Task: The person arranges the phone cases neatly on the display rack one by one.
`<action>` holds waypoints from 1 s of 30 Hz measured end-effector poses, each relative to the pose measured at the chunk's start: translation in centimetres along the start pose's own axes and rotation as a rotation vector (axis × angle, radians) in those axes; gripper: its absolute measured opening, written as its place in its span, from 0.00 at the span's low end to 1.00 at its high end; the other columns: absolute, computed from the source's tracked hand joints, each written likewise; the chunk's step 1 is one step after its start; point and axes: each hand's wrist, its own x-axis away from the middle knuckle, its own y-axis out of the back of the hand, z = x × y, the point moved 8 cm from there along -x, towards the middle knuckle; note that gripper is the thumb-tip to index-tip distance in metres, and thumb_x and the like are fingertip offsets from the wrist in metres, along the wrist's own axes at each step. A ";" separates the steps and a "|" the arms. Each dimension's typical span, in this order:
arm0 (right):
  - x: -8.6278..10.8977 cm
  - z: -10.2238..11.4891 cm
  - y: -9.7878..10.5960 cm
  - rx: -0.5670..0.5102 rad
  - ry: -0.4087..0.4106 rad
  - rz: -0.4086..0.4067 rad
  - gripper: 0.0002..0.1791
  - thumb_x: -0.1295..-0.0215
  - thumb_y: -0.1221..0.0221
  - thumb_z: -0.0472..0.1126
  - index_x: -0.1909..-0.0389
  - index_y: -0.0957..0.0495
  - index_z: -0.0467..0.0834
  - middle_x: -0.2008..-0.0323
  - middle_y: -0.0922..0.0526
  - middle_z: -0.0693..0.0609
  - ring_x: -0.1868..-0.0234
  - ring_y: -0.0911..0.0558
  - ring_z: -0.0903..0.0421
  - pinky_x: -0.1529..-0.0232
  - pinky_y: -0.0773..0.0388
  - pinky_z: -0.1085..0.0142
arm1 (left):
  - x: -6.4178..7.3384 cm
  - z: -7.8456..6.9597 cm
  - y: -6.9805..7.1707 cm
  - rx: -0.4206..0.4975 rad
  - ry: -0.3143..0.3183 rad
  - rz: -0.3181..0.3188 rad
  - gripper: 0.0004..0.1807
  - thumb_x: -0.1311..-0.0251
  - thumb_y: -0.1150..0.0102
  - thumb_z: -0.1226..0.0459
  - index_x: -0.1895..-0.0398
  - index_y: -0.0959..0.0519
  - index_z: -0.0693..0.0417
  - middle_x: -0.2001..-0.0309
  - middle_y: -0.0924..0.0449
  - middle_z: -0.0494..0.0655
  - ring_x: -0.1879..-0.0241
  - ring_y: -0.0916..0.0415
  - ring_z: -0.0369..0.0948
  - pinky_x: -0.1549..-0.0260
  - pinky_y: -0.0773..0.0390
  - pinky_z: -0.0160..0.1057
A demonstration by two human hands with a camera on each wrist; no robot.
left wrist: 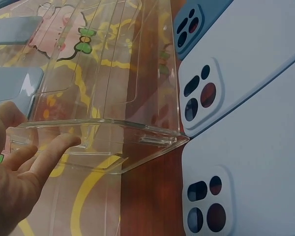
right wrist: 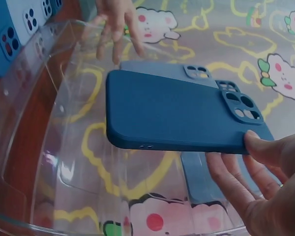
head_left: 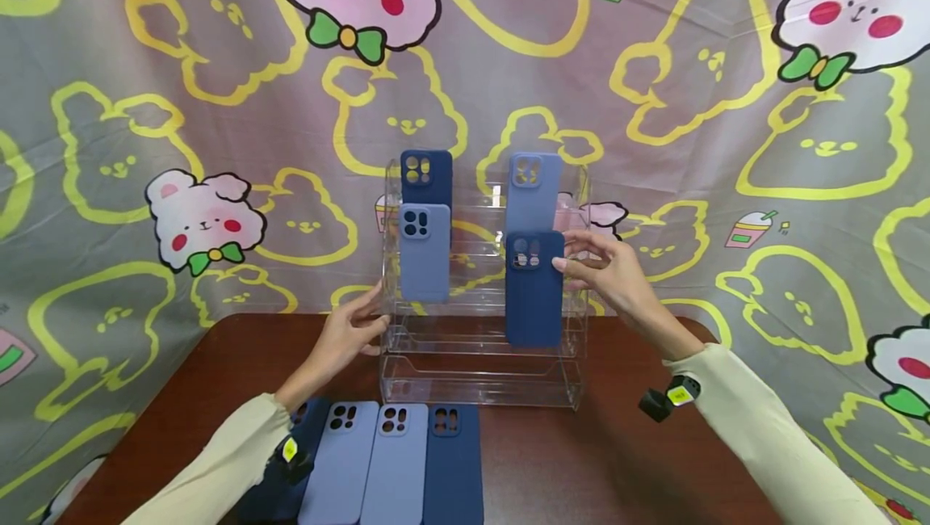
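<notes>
In the head view my right hand [head_left: 613,275] pinches a dark blue phone case [head_left: 534,299] by its upper right edge, thumb on the back. The case is upright before the clear acrylic display rack [head_left: 483,392], below a light blue phone case [head_left: 534,190]. The right wrist view shows the dark blue case [right wrist: 172,115] close up, my thumb and fingers [right wrist: 228,179] at its camera end. My left hand [head_left: 349,331] is at the rack's left side, its loosely extended fingers touching or almost touching the clear side panel [left wrist: 98,130].
On the rack's left, another dark blue case [head_left: 427,178] stands behind a light blue case [head_left: 425,266]. A row of several light and dark blue cases [head_left: 395,468] lies on the brown table [head_left: 617,460] in front. Behind hangs a patterned cloth [head_left: 479,81].
</notes>
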 end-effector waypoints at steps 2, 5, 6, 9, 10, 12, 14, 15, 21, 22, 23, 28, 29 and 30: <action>-0.5 0.2 0.3 -0.019 0.022 -0.025 0.28 0.29 0.33 0.35 0.31 0.27 0.34 0.55 0.20 0.51 0.59 0.12 0.63 0.57 0.09 0.59 | 0.0 0.0 -0.1 -0.001 0.001 -0.001 0.38 0.26 0.42 0.73 0.17 0.42 0.54 0.26 0.37 0.74 0.37 0.25 0.69 0.62 0.09 0.48; -1.2 0.5 0.9 -0.017 0.055 -0.073 0.27 0.29 0.33 0.35 0.32 0.26 0.34 0.56 0.20 0.54 0.60 0.13 0.65 0.58 0.09 0.60 | -0.1 -0.1 -0.2 0.000 -0.005 0.004 0.38 0.27 0.42 0.72 0.17 0.43 0.55 0.26 0.37 0.74 0.37 0.25 0.69 0.62 0.09 0.48; -1.4 0.6 1.0 -0.012 0.068 -0.087 0.27 0.29 0.33 0.35 0.32 0.26 0.33 0.57 0.20 0.54 0.60 0.13 0.65 0.59 0.09 0.61 | -0.1 0.0 -0.3 0.002 -0.004 0.006 0.38 0.27 0.41 0.72 0.17 0.43 0.55 0.26 0.37 0.74 0.37 0.25 0.68 0.62 0.09 0.48; -2.1 1.0 1.2 0.003 0.114 -0.112 0.26 0.29 0.33 0.35 0.33 0.26 0.33 0.57 0.20 0.52 0.61 0.13 0.65 0.60 0.09 0.62 | 0.1 0.1 -0.3 0.005 -0.003 0.013 0.38 0.26 0.42 0.72 0.17 0.43 0.55 0.26 0.38 0.74 0.36 0.26 0.69 0.62 0.09 0.48; -2.3 1.2 1.2 0.007 0.131 -0.114 0.26 0.29 0.33 0.35 0.33 0.25 0.33 0.56 0.20 0.51 0.61 0.13 0.64 0.61 0.09 0.62 | 0.2 0.2 -0.2 0.007 0.002 0.010 0.38 0.26 0.42 0.72 0.17 0.43 0.54 0.25 0.38 0.74 0.36 0.26 0.69 0.62 0.09 0.47; -2.9 1.4 1.1 0.008 0.161 -0.117 0.26 0.29 0.33 0.35 0.34 0.25 0.33 0.56 0.20 0.49 0.61 0.12 0.64 0.60 0.09 0.61 | 0.4 0.4 0.0 0.010 0.011 0.004 0.38 0.26 0.42 0.72 0.17 0.43 0.53 0.25 0.38 0.73 0.36 0.27 0.69 0.62 0.09 0.47; -3.4 1.6 1.1 0.010 0.188 -0.132 0.26 0.30 0.33 0.35 0.34 0.25 0.33 0.55 0.20 0.48 0.61 0.12 0.64 0.60 0.09 0.60 | 0.4 0.4 0.0 0.011 0.012 0.003 0.38 0.26 0.42 0.72 0.17 0.43 0.53 0.25 0.38 0.73 0.35 0.28 0.70 0.62 0.09 0.48; -3.6 1.7 1.2 0.009 0.202 -0.143 0.25 0.30 0.33 0.35 0.34 0.24 0.33 0.56 0.19 0.48 0.62 0.12 0.63 0.61 0.09 0.59 | 0.4 0.4 0.0 0.010 0.011 0.003 0.38 0.26 0.42 0.72 0.17 0.43 0.52 0.25 0.38 0.73 0.35 0.27 0.70 0.62 0.09 0.48; -4.5 1.6 1.6 0.005 0.231 -0.173 0.25 0.31 0.32 0.34 0.35 0.23 0.32 0.56 0.19 0.48 0.62 0.12 0.64 0.61 0.09 0.59 | 0.3 0.3 -0.2 0.003 0.006 0.009 0.37 0.25 0.43 0.72 0.17 0.43 0.53 0.25 0.38 0.74 0.36 0.27 0.70 0.62 0.09 0.48; -4.5 1.5 1.6 0.007 0.230 -0.168 0.25 0.31 0.32 0.34 0.35 0.23 0.32 0.56 0.19 0.48 0.62 0.12 0.65 0.61 0.09 0.59 | 0.2 0.3 -0.2 0.000 0.008 0.009 0.38 0.25 0.43 0.72 0.17 0.43 0.52 0.25 0.38 0.74 0.36 0.27 0.70 0.62 0.09 0.48; -4.6 1.4 1.5 0.010 0.230 -0.163 0.25 0.31 0.32 0.34 0.35 0.23 0.32 0.56 0.19 0.46 0.62 0.12 0.64 0.61 0.09 0.59 | 0.2 0.3 -0.2 -0.003 0.009 0.009 0.38 0.25 0.43 0.72 0.17 0.43 0.52 0.25 0.38 0.74 0.36 0.27 0.69 0.62 0.09 0.48; -4.3 0.8 1.3 0.040 0.255 -0.158 0.26 0.30 0.33 0.33 0.33 0.23 0.34 0.52 0.19 0.38 0.61 0.13 0.64 0.60 0.10 0.62 | 0.1 0.1 -0.1 -0.014 0.007 0.002 0.38 0.26 0.43 0.73 0.17 0.43 0.52 0.26 0.36 0.73 0.36 0.26 0.69 0.63 0.09 0.47; -4.2 0.7 1.2 0.047 0.261 -0.157 0.26 0.29 0.33 0.33 0.32 0.23 0.34 0.51 0.19 0.36 0.61 0.13 0.65 0.61 0.10 0.64 | 0.1 0.0 -0.1 -0.017 0.003 0.000 0.38 0.26 0.42 0.73 0.17 0.43 0.52 0.27 0.35 0.73 0.36 0.26 0.69 0.64 0.09 0.47; -4.1 0.5 1.1 0.045 0.262 -0.155 0.26 0.29 0.33 0.33 0.32 0.23 0.34 0.51 0.19 0.35 0.61 0.13 0.65 0.61 0.10 0.64 | 0.1 -0.1 -0.1 -0.018 0.000 -0.001 0.38 0.26 0.42 0.73 0.17 0.42 0.52 0.27 0.35 0.73 0.37 0.26 0.69 0.64 0.09 0.47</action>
